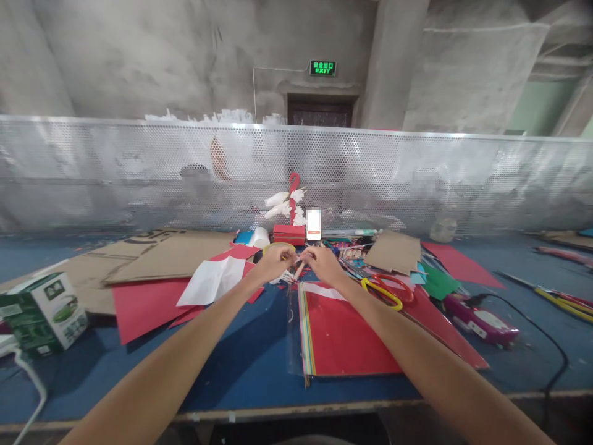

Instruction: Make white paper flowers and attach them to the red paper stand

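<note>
My left hand (279,258) and my right hand (319,259) are close together over the middle of the table, both with fingers pinched. A small pale piece shows between the fingertips, too blurred to name. Just behind my left hand lies a yellowish ring like a tape roll (269,248). White scraps (286,275) lie below the hands. Beyond them stands a red stem with white flowers (293,201) on a red box (283,233), beside a phone-like white screen (314,224). Under my right forearm is a pack of coloured paper (347,334), red on top.
Scissors with yellow handles (382,295) lie right of my right hand. Cardboard (171,256), a white sheet (210,281) and a green-and-white box (44,312) are at left. A purple device (482,321) with a black cord lies at right. A perforated metal screen (370,179) runs behind.
</note>
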The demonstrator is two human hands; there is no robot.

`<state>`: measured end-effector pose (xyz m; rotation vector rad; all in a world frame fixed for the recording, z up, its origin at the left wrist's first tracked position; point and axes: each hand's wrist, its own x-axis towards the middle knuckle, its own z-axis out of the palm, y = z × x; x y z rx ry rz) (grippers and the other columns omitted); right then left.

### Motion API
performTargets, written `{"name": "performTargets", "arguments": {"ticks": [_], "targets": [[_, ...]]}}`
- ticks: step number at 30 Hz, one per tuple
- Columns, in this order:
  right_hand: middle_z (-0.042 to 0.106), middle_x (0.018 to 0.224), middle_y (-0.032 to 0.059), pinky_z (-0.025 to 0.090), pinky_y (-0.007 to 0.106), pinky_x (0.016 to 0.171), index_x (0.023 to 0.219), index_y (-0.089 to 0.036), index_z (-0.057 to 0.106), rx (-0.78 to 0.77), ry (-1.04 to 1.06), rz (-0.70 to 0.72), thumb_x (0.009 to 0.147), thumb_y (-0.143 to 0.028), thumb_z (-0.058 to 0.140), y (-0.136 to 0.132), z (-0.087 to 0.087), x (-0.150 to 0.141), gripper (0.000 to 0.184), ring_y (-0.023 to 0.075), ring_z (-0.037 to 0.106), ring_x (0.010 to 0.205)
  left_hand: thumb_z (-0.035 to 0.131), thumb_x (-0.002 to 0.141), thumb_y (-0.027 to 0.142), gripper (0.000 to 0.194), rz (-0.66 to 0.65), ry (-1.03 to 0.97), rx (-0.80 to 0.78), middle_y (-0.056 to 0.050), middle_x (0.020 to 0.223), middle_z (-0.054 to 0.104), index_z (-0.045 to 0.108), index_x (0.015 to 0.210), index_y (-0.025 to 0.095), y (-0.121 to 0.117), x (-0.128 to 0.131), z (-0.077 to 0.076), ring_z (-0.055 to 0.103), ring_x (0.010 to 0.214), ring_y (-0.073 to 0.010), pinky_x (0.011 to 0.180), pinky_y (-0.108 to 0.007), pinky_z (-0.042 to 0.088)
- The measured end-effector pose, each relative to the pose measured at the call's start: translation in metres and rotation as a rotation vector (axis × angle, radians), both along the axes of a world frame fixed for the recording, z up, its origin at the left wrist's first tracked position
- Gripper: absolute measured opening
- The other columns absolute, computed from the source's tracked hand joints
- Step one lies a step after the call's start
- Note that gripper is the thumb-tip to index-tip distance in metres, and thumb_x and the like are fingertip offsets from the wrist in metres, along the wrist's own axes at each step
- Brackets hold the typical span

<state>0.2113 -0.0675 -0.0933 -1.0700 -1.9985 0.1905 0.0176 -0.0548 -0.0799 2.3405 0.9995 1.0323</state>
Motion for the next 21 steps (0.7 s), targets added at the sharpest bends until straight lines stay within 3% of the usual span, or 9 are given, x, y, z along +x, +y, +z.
{"name": "performTargets", "arguments": {"ticks": [5,9,12,15,18,21], "targets": [[0.072,0.073,0.0055,0.045,0.023,0.052,0.083,-0.014,0.07,-0.32,0.397,0.2,0.085,-0.035,0.058,0.0053,-0.0072,-0.0009,0.025,0.0132,0.06,0.055,0.054,0.087,0.033,0.02,-0.04,-0.014,0.011,-0.002,0.072,0.062,0.062,0.081,0.016,-0.0026,-0.0013,0.0023,0.057,0.063,-0.0125,0.061,-0.023,0.044],[0.07,0.07,0.0042,0.049,0.023,0.055,0.086,-0.013,0.07,-0.455,0.583,0.21,0.075,-0.036,0.069,0.0023,-0.0055,-0.0024,0.025,0.0128,0.062,0.057,0.055,0.088,0.035,0.021,-0.068,-0.024,0.005,-0.002,0.073,0.063,0.061,0.082,0.016,-0.0009,-0.0016,0.0015,0.058,0.063,-0.0123,0.062,-0.023,0.044],[0.069,0.067,0.0031,0.048,0.022,0.054,0.083,-0.014,0.069,-0.419,0.533,0.181,0.075,-0.03,0.069,0.0008,-0.0029,-0.002,0.018,0.0123,0.061,0.055,0.056,0.087,0.035,0.021,-0.068,-0.022,-0.003,-0.001,0.072,0.061,0.061,0.082,0.016,0.0024,-0.0015,-0.0011,0.057,0.063,-0.0122,0.061,-0.023,0.044],[0.07,0.067,0.0034,0.045,0.022,0.054,0.078,-0.014,0.067,-0.253,0.331,0.152,0.082,-0.026,0.062,0.0015,-0.0014,0.0,0.014,0.0121,0.06,0.054,0.056,0.087,0.035,0.021,-0.056,-0.016,0.0,-0.001,0.072,0.061,0.061,0.082,0.016,0.0048,-0.0016,-0.0031,0.057,0.062,-0.0122,0.06,-0.023,0.043],[0.07,0.067,0.003,0.043,0.021,0.057,0.077,-0.015,0.068,-0.099,0.155,0.086,0.089,-0.031,0.055,0.0019,-0.0002,0.0021,0.024,0.0124,0.061,0.056,0.055,0.088,0.035,0.021,-0.042,-0.005,0.0,-0.001,0.07,0.06,0.061,0.082,0.016,0.0048,-0.0017,-0.0031,0.057,0.062,-0.0122,0.059,-0.023,0.042],[0.068,0.06,0.0024,0.041,0.021,0.058,0.068,-0.016,0.066,-0.058,0.069,0.048,0.094,-0.039,0.05,0.0011,0.0011,0.0033,0.039,0.0125,0.061,0.055,0.054,0.088,0.033,0.02,-0.041,0.005,0.011,-0.001,0.069,0.059,0.06,0.08,0.016,0.0028,-0.0015,-0.0013,0.056,0.061,-0.0121,0.059,-0.023,0.042]]}}
